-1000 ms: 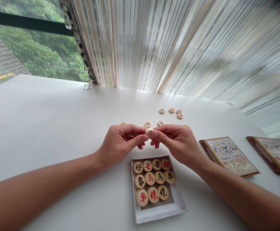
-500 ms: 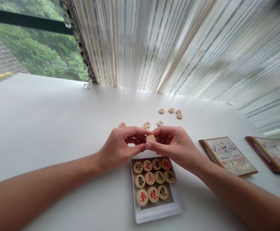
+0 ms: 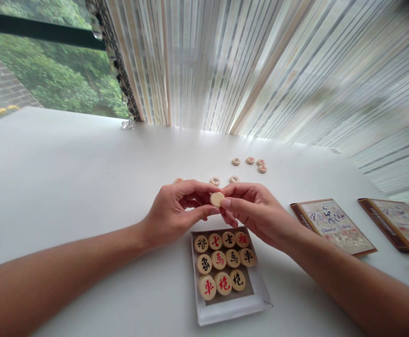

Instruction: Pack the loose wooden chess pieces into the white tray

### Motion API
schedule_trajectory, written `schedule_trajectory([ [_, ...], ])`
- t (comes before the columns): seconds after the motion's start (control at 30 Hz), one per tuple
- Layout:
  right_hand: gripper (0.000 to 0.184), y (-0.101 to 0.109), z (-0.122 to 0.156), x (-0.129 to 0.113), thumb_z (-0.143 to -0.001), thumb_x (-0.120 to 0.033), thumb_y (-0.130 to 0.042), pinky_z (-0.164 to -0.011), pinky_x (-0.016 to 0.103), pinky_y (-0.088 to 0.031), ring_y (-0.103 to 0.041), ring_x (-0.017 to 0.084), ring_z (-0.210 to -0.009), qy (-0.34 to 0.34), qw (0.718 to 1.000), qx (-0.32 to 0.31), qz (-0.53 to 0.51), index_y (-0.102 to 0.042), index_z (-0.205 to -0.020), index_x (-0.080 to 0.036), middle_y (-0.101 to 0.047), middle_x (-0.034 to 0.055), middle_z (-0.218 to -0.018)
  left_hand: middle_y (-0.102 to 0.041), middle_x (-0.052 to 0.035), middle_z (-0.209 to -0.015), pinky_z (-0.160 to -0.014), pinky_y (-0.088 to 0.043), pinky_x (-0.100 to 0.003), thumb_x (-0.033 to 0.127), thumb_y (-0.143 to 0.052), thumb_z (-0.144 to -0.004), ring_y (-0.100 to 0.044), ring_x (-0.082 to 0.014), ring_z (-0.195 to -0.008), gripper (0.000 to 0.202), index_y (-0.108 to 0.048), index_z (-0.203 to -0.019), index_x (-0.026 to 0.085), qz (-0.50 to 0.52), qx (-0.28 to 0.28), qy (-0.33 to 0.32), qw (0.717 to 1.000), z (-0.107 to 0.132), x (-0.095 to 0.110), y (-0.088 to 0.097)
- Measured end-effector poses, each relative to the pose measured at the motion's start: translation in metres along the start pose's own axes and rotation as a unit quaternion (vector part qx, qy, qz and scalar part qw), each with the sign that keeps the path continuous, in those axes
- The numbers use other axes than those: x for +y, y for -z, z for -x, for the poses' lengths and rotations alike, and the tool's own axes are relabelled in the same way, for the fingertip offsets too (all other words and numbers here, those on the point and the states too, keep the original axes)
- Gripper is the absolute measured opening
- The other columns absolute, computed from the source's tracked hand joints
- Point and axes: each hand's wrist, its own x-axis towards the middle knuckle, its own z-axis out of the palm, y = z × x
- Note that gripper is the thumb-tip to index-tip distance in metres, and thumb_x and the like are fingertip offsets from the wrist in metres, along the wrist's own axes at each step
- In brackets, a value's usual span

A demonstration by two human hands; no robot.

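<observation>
A round wooden Chinese chess piece, its plain side facing me, is pinched between both hands above the far edge of the box. My left hand closes on it from the left, fingertips at its rim. From the right, my right hand grips it with thumb and fingers. Below them lies an open white box with rows of Chinese chess pieces, red and black characters up. In the front row are a red piece at the left, another red one and a black one; bare box floor shows to their right.
Loose chess pieces lie beyond my hands, among them a black one and a red one. At the right are two Chinese chess boxes or booklets, one nearer and one farther. A striped string curtain hangs along the table's back edge.
The held piece has turned so more of its plain face shows, and it sits slightly left. My right thumb has shifted to its right rim, and my left thumb has dropped a little.
</observation>
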Motion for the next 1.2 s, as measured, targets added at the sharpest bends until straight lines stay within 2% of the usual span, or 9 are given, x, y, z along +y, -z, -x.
schedule_trajectory([
  [0.13, 0.022, 0.000, 0.000, 0.003, -0.077, -0.028, -0.096, -0.054, 0.019, -0.046, -0.059, 0.008, -0.059, 0.003, 1.000, 0.007, -0.013, -0.080, -0.087, -0.017, -0.073, 0.0005, -0.076, -0.082, -0.0044, -0.089, -0.067, -0.065, -0.018, 0.007, -0.087, -0.082, -0.081, -0.0156, -0.078, 0.028, -0.081, -0.107, 0.015, 0.004, -0.003, -0.008, 1.000, 0.000, -0.002, 0.000],
  [0.23, 0.024, -0.001, 0.000, 0.005, -0.072, -0.024, -0.098, -0.050, 0.017, -0.045, -0.058, 0.007, -0.055, -0.004, 1.000, 0.021, -0.005, -0.079, -0.083, -0.016, -0.071, -0.0012, -0.069, -0.080, -0.0039, -0.090, -0.068, -0.066, -0.018, 0.006, -0.086, -0.082, -0.080, -0.0143, -0.077, 0.028, -0.081, -0.108, 0.015, -0.020, -0.009, -0.019, 1.000, 0.001, -0.004, 0.001],
  [0.37, 0.027, -0.004, 0.002, 0.003, -0.073, -0.031, -0.098, -0.046, 0.015, -0.043, -0.056, 0.007, -0.048, -0.013, 0.998, 0.047, 0.031, -0.075, -0.074, -0.016, -0.066, -0.0026, -0.057, -0.080, -0.0056, -0.093, -0.075, -0.067, -0.023, 0.009, -0.084, -0.085, -0.080, -0.0158, -0.081, 0.026, -0.081, -0.110, 0.015, -0.049, -0.026, -0.038, 0.998, 0.002, -0.005, 0.002],
  [0.5, 0.028, -0.004, 0.003, -0.001, -0.078, -0.036, -0.094, -0.047, 0.016, -0.046, -0.057, 0.007, -0.049, 0.001, 0.997, 0.046, 0.061, -0.076, -0.074, -0.016, -0.066, -0.0019, -0.056, -0.079, -0.0075, -0.093, -0.077, -0.068, -0.028, 0.012, -0.085, -0.086, -0.081, -0.0194, -0.083, 0.027, -0.079, -0.112, 0.012, -0.054, -0.035, -0.049, 0.997, 0.003, -0.006, 0.003],
  [0.6, 0.024, -0.003, 0.002, -0.002, -0.082, -0.034, -0.092, -0.051, 0.016, -0.050, -0.060, 0.007, -0.053, 0.025, 0.996, 0.038, 0.079, -0.079, -0.075, -0.016, -0.069, -0.0006, -0.060, -0.079, -0.0067, -0.090, -0.074, -0.068, -0.026, 0.014, -0.083, -0.088, -0.080, -0.0180, -0.081, 0.025, -0.078, -0.112, 0.011, -0.046, -0.031, -0.046, 0.997, 0.003, -0.006, 0.003],
  [0.73, 0.014, -0.004, 0.001, -0.001, -0.083, -0.029, -0.091, -0.056, 0.017, -0.057, -0.066, 0.009, -0.058, 0.074, 0.991, 0.039, 0.101, -0.085, -0.085, -0.017, -0.076, 0.0014, -0.068, -0.079, -0.0041, -0.086, -0.070, -0.065, -0.021, 0.015, -0.083, -0.088, -0.078, -0.0139, -0.077, 0.023, -0.075, -0.110, 0.012, -0.038, 0.004, -0.025, 0.999, 0.002, -0.006, 0.003],
  [0.87, 0.018, -0.004, 0.003, 0.000, -0.082, -0.024, -0.091, -0.063, 0.019, -0.063, -0.073, 0.011, -0.065, 0.105, 0.984, 0.055, 0.133, -0.087, -0.099, -0.020, -0.080, 0.0031, -0.075, -0.079, -0.0037, -0.087, -0.070, -0.065, -0.020, 0.014, -0.086, -0.085, -0.078, -0.0126, -0.075, 0.017, -0.075, -0.098, 0.013, -0.045, 0.031, -0.013, 0.998, 0.002, -0.009, 0.003],
  [1.03, 0.027, -0.001, 0.006, -0.005, -0.079, -0.023, -0.092, -0.073, 0.023, -0.066, -0.079, 0.015, -0.076, 0.102, 0.978, 0.064, 0.170, -0.087, -0.105, -0.021, -0.085, 0.0065, -0.089, -0.077, -0.0055, -0.094, -0.076, -0.066, -0.022, 0.009, -0.082, -0.086, -0.076, -0.0134, -0.085, 0.010, -0.077, -0.093, 0.014, -0.119, 0.039, -0.103, 0.987, 0.002, -0.011, 0.006],
  [1.2, 0.028, 0.000, 0.009, -0.012, -0.075, -0.022, -0.093, -0.072, 0.023, -0.066, -0.080, 0.017, -0.079, 0.079, 0.971, 0.045, 0.222, -0.087, -0.102, -0.019, -0.086, 0.0071, -0.092, -0.074, -0.0070, -0.097, -0.071, -0.063, -0.020, 0.002, -0.079, -0.085, -0.073, -0.0122, -0.084, 0.015, -0.078, -0.094, 0.014, -0.221, 0.027, -0.222, 0.949, 0.002, -0.009, 0.008],
])
